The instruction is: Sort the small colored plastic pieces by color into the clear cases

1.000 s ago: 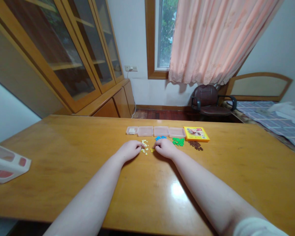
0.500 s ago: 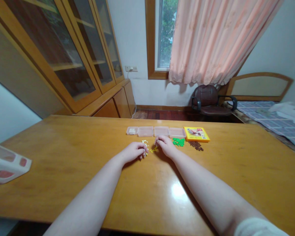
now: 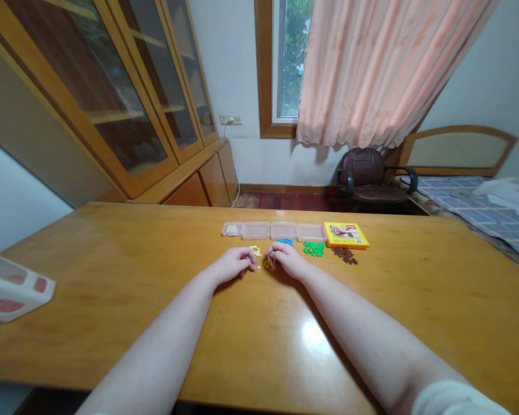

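My left hand (image 3: 236,264) rests low over the table with its fingers curled together, beside a small pile of pale cream pieces (image 3: 255,251). Anything between its fingertips is too small to make out. Across from it, my right hand (image 3: 286,259) has its fingers bent down and pinched at a few yellow pieces (image 3: 266,264). Whether a piece is in that pinch is hidden. Just beyond the right hand lie blue pieces (image 3: 285,242). To its right are a pile of green pieces (image 3: 313,249) and a pile of brown pieces (image 3: 345,256).
Several clear shallow plastic boxes (image 3: 256,231) stand in a row behind the piles, ending at a yellow box (image 3: 346,236). A white plastic holder (image 3: 38,297) stands at the table's left. Past the wooden table (image 3: 155,242) are a chair (image 3: 365,173) and a cabinet.
My right hand has come down and left toward the yellow pieces, uncovering the blue ones. My left hand has drawn slightly left, away from the cream pieces.
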`<action>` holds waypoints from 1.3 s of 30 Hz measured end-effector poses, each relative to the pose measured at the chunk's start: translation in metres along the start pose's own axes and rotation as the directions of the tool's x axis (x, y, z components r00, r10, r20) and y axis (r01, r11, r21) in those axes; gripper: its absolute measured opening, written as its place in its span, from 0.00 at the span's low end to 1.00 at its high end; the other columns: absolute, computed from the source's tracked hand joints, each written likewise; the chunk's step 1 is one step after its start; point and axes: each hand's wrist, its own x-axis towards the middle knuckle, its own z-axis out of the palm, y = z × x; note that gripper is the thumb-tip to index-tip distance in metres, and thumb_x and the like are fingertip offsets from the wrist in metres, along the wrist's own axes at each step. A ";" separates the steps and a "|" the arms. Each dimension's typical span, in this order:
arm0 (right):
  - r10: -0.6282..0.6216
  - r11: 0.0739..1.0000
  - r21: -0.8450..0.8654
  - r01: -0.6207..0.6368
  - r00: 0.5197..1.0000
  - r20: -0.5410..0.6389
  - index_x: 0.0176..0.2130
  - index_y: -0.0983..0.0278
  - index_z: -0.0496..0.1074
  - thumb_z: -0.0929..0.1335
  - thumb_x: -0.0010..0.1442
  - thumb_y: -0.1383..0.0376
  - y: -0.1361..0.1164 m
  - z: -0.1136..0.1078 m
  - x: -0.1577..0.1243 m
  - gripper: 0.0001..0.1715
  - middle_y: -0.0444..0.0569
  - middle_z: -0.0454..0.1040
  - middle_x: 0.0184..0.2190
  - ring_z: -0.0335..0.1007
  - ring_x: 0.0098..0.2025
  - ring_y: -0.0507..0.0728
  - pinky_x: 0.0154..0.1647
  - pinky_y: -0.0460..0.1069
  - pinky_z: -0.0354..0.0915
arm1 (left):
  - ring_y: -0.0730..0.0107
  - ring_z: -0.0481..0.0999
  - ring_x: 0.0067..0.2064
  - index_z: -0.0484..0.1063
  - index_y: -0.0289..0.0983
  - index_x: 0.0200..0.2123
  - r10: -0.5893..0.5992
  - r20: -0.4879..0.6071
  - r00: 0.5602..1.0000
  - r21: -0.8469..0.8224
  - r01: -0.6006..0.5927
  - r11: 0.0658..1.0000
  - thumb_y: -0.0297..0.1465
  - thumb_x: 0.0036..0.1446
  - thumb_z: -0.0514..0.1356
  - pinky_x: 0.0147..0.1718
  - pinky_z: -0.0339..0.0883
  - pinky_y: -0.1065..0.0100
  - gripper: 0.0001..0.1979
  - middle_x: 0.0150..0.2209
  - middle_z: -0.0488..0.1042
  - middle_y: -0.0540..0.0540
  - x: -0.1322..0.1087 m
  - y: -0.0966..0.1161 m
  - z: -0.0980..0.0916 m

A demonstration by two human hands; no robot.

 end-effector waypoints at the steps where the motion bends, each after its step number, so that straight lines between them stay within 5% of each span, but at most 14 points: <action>1: -0.009 1.000 0.004 0.009 1.000 0.030 0.25 0.63 0.64 0.61 0.51 0.69 0.000 0.001 0.000 0.06 0.41 0.65 0.23 0.61 0.29 0.52 0.33 0.46 0.58 | 0.76 0.67 0.22 0.68 0.35 0.31 -0.008 0.027 1.000 -0.039 0.009 0.999 0.27 0.46 0.53 0.22 0.61 0.73 0.07 0.29 0.75 0.49 0.000 0.000 0.000; 6: -0.026 1.000 0.015 0.024 0.993 0.113 0.23 0.63 0.64 0.60 0.52 0.69 0.000 0.002 -0.001 0.08 0.42 0.64 0.21 0.60 0.26 0.52 0.31 0.46 0.57 | 0.71 0.74 0.28 0.69 0.35 0.30 -0.049 0.054 0.997 -0.100 0.054 0.993 0.25 0.44 0.52 0.25 0.62 0.72 0.08 0.30 0.76 0.47 -0.002 0.002 0.002; 15: 0.000 1.000 -0.012 0.000 0.999 0.036 0.22 0.63 0.63 0.60 0.51 0.69 0.000 0.002 -0.002 0.08 0.40 0.62 0.20 0.58 0.25 0.51 0.29 0.45 0.55 | 0.65 0.74 0.39 0.72 0.35 0.32 0.116 -0.067 0.991 0.068 -0.112 0.991 0.25 0.45 0.53 0.43 0.67 0.63 0.11 0.34 0.76 0.46 0.003 0.003 -0.001; 24: -0.038 0.995 0.101 0.024 0.989 0.141 0.21 0.63 0.64 0.60 0.51 0.70 -0.002 0.003 -0.004 0.10 0.41 0.64 0.19 0.60 0.24 0.51 0.28 0.45 0.57 | 0.65 0.74 0.43 0.72 0.35 0.38 0.199 -0.100 0.975 0.105 -0.189 0.976 0.23 0.47 0.53 0.48 0.67 0.62 0.14 0.40 0.77 0.45 0.005 0.000 -0.002; 29: -0.041 0.996 0.085 0.019 0.964 0.264 0.21 0.63 0.65 0.60 0.52 0.70 -0.003 0.005 -0.006 0.10 0.41 0.64 0.18 0.59 0.23 0.50 0.26 0.44 0.56 | 0.65 0.75 0.39 0.73 0.36 0.37 0.203 -0.228 0.952 0.295 -0.131 0.946 0.28 0.53 0.52 0.43 0.68 0.64 0.11 0.37 0.77 0.46 0.002 0.003 -0.010; 34: -0.054 0.997 0.054 0.046 0.986 0.159 0.19 0.63 0.62 0.60 0.53 0.70 0.001 0.004 -0.005 0.12 0.41 0.63 0.18 0.60 0.24 0.51 0.28 0.45 0.57 | 0.61 0.76 0.44 0.78 0.40 0.39 0.151 -0.182 0.972 0.545 -0.028 0.838 0.29 0.54 0.52 0.46 0.66 0.64 0.15 0.42 0.79 0.47 -0.002 0.003 -0.019; 39: -0.057 0.996 0.069 0.047 0.989 0.137 0.19 0.63 0.62 0.60 0.53 0.70 0.005 0.002 -0.003 0.13 0.41 0.63 0.17 0.60 0.23 0.50 0.28 0.45 0.57 | 0.60 0.76 0.47 0.80 0.42 0.42 0.102 -0.143 0.984 0.621 0.009 0.784 0.30 0.54 0.53 0.48 0.66 0.65 0.17 0.45 0.79 0.47 -0.005 0.008 -0.020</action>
